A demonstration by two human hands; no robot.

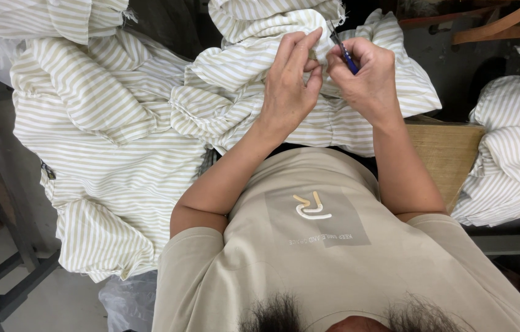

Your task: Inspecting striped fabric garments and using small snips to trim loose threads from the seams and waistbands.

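A beige-and-white striped garment [223, 92] lies bunched in front of me. My left hand [289, 86] pinches a fold of this striped cloth between thumb and fingers. Right beside it, touching it, my right hand [364, 77] grips a small blue-handled tool [346, 55] whose thin metal tip points up and left at the pinched cloth. What the tip touches is hidden between my fingers.
More striped garments are piled at the left [100, 154], top left [51, 18] and right [515, 154]. A wooden board [444, 154] sits under the right pile. A dark metal frame [14, 270] stands low on the left, a clear plastic bag [127, 301] beside it.
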